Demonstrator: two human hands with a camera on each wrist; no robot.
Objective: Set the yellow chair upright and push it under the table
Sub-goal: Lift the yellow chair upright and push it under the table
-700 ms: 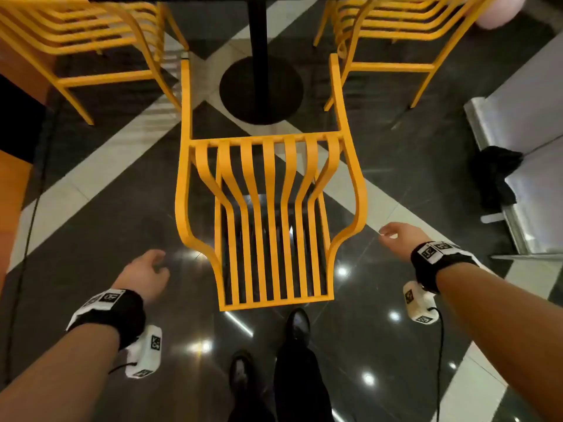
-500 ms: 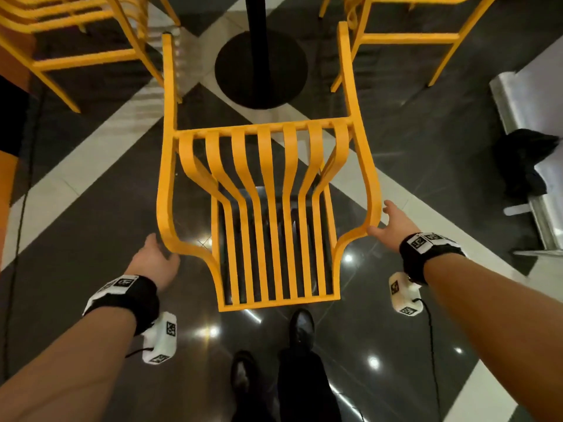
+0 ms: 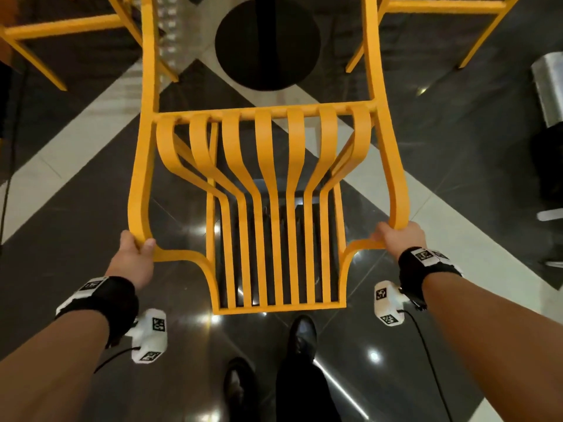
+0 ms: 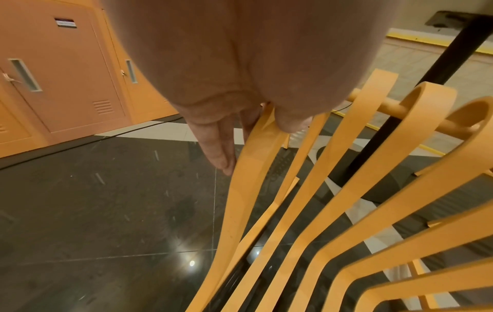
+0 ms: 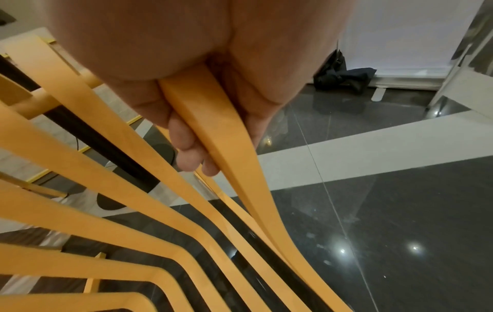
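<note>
The yellow chair (image 3: 268,208) of slatted metal lies tipped back in front of me, its long side rails pointing toward the table's black round base (image 3: 268,41). My left hand (image 3: 134,248) grips the curved left corner of the frame, thumb on top. In the left wrist view the thumb (image 4: 290,122) presses the rail (image 4: 250,168) and the fingers (image 4: 221,147) lie along its outer side. My right hand (image 3: 399,236) grips the matching right corner. The right wrist view shows its fingers (image 5: 192,152) curled round the rail (image 5: 226,147). The tabletop is out of view.
Two more yellow chairs stand by the table, one at far left (image 3: 61,25) and one at far right (image 3: 441,7). A black bag (image 3: 548,166) lies by a metal post (image 3: 548,86) on the right. My black shoes (image 3: 301,333) stand just behind the chair on the glossy dark floor.
Both hands moved forward from beside the chair and took hold of its frame corners. The chair now sits larger and nearer in view.
</note>
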